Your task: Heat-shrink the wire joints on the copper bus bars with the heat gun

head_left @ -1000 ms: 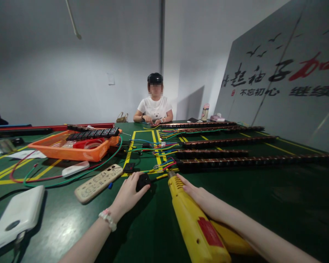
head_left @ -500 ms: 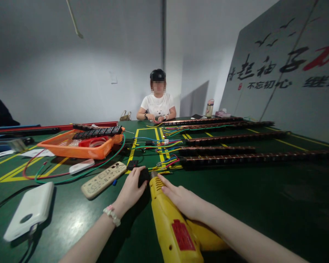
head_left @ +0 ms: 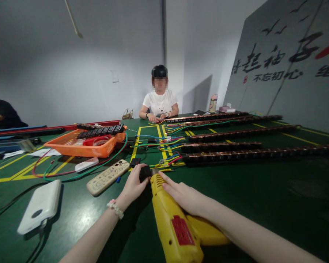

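Observation:
A yellow heat gun [head_left: 173, 215] with a red label lies pointing away from me, its metal nozzle [head_left: 154, 171] at the far end. My right hand [head_left: 182, 193] grips its front part from the right side, with the index finger stretched along the barrel toward the nozzle. In my left hand [head_left: 134, 182], closed between thumb and fingers, is a small black block-like piece [head_left: 144, 174], just left of the nozzle. Its exact kind I cannot make out. Beyond it, coloured wires [head_left: 171, 160] run from a long dark strip [head_left: 235, 156].
On the green table [head_left: 249, 204] are an orange basket [head_left: 84, 150], a phone [head_left: 108, 178], a white power bank [head_left: 40, 208] with a cable, and a small blue piece [head_left: 118, 179]. Several more long strips [head_left: 235, 133] lie beyond. A co-worker [head_left: 159, 102] sits opposite.
The view has shifted slightly, so the near objects on the left appear further right. Both hands keep their places on the heat gun and the black piece.

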A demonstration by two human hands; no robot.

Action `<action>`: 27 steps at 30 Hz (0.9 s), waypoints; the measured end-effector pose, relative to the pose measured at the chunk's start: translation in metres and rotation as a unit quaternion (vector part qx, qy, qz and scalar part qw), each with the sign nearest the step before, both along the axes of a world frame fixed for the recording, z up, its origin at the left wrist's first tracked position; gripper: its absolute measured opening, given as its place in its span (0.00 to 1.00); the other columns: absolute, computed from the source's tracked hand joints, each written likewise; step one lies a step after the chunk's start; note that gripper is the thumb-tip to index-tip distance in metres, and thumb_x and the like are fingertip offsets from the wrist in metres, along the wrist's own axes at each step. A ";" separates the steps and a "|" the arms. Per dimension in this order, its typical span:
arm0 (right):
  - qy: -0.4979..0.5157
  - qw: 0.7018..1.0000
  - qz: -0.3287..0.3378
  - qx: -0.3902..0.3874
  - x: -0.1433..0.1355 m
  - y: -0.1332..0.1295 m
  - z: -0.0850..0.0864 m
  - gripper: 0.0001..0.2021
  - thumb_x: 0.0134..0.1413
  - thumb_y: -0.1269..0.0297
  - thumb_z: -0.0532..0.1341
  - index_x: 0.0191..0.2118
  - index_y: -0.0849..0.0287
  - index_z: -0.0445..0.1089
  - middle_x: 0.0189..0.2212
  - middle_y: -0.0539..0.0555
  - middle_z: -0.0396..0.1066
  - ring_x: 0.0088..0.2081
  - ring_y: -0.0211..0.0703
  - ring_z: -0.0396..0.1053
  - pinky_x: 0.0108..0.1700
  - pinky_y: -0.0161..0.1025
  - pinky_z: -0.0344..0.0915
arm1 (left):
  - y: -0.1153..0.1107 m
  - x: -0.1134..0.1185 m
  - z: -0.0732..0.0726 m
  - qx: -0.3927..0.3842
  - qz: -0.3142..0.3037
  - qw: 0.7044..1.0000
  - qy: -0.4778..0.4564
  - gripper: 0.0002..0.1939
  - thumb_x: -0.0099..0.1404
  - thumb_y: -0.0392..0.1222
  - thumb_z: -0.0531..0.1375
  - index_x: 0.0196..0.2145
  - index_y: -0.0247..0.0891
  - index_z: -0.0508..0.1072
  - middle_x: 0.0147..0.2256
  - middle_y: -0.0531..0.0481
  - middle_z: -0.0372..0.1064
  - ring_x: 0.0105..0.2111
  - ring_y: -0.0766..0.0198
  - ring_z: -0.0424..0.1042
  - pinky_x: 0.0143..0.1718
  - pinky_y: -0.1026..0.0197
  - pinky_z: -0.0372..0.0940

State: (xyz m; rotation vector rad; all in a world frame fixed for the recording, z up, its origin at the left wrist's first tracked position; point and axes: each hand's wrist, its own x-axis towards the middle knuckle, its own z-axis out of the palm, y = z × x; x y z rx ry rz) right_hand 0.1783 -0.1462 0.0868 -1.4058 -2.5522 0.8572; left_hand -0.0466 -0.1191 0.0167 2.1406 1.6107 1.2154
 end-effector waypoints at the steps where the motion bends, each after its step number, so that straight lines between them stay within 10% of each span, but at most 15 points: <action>1: -0.001 1.000 0.000 -0.003 0.002 0.000 0.001 0.33 0.58 0.40 0.31 0.65 0.51 0.35 0.40 0.63 0.70 0.41 0.56 0.69 0.42 0.48 0.59 | 0.000 0.001 0.001 -0.005 0.003 1.000 0.001 0.19 0.56 0.36 0.56 0.46 0.40 0.61 0.45 0.46 0.64 0.47 0.58 0.64 0.49 0.52 0.60; 13: 0.051 0.996 -0.061 -0.037 0.057 0.019 -0.007 0.31 0.60 0.43 0.35 0.65 0.49 0.38 0.42 0.58 0.71 0.41 0.52 0.69 0.46 0.47 0.57 | 0.000 0.007 0.005 -0.004 0.051 0.998 0.034 0.18 0.55 0.40 0.57 0.45 0.41 0.62 0.42 0.47 0.65 0.44 0.57 0.65 0.46 0.53 0.61; 27: 0.069 0.992 -0.088 -0.050 0.056 0.017 -0.008 0.30 0.60 0.42 0.36 0.65 0.48 0.38 0.39 0.55 0.72 0.38 0.50 0.70 0.44 0.44 0.58 | 0.004 0.009 0.001 -0.043 0.069 0.996 0.029 0.20 0.58 0.51 0.56 0.45 0.39 0.61 0.41 0.45 0.66 0.41 0.55 0.67 0.43 0.51 0.61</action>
